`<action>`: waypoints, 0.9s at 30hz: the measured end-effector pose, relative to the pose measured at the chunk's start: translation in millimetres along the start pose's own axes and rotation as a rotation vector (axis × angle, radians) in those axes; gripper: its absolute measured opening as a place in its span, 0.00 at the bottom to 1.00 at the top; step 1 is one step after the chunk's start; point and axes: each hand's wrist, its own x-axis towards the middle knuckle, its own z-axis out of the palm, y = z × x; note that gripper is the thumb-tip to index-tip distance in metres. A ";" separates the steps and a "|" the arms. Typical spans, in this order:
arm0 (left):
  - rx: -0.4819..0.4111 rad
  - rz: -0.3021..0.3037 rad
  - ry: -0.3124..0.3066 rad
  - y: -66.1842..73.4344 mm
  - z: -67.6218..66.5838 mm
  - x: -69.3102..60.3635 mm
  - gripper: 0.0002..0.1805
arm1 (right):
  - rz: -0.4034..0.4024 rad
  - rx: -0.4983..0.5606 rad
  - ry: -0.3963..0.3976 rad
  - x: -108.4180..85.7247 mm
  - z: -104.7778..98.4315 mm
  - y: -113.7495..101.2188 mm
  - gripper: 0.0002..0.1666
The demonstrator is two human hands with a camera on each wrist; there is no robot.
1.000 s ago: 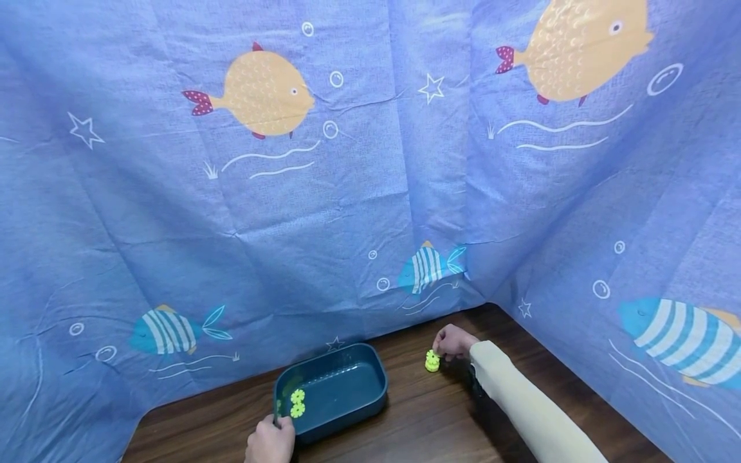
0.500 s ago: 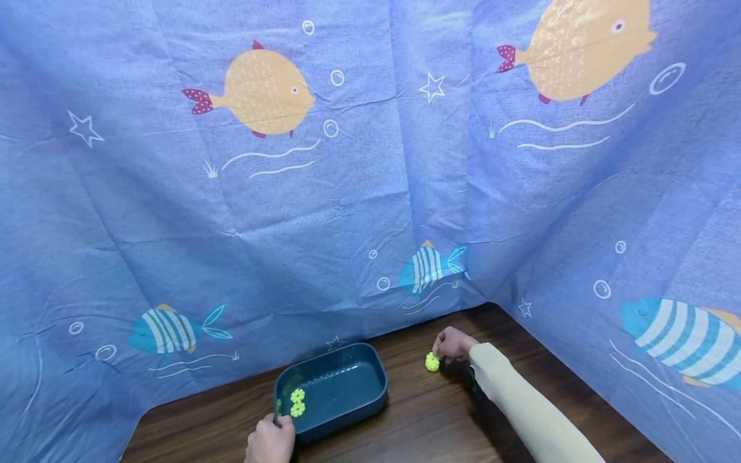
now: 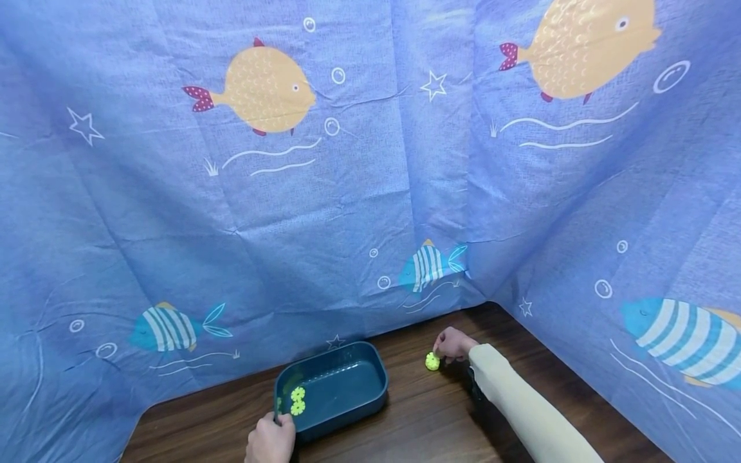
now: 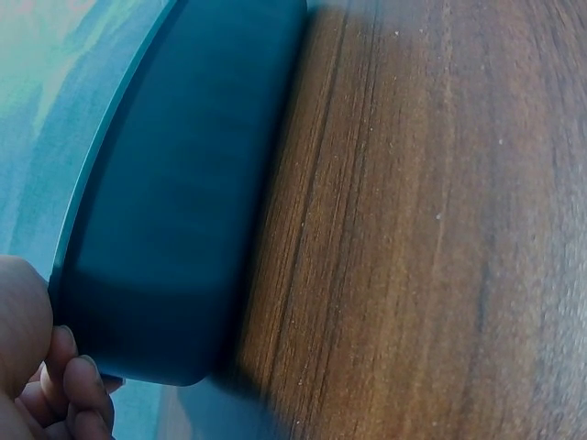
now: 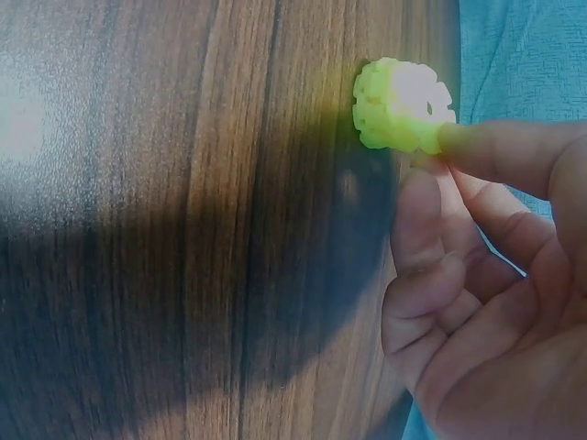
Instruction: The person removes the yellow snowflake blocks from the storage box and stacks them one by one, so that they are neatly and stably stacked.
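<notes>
A dark teal rectangular tray (image 3: 324, 419) stands on the wooden table, and my left hand (image 3: 271, 440) grips its near left corner at the rim. In the left wrist view the fingers (image 4: 84, 390) curl at the end of the tray wall (image 4: 174, 211). Two yellow-green notched, flower-shaped discs (image 3: 298, 400) lie inside the tray at its left end. To the right of the tray, my right hand (image 3: 453, 344) pinches the edge of a small stack of similar discs (image 5: 394, 105) on the table. How many discs are stacked is hard to tell.
A blue cloth curtain (image 3: 324, 238) printed with fish hangs behind the table and along its right side. Brown wooden tabletop (image 3: 399, 427) lies between the tray and the right forearm's cream sleeve (image 3: 521, 399).
A disc at my right fingertips stood higher above the stack one second ago; it has come down onto it, making a lower pile. The left hand and tray hold still.
</notes>
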 end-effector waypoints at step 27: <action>-0.002 0.007 -0.028 -2.2 0.0 2.0 0.21 | 0.006 -0.075 0.001 1.0 3.1 0.7 0.04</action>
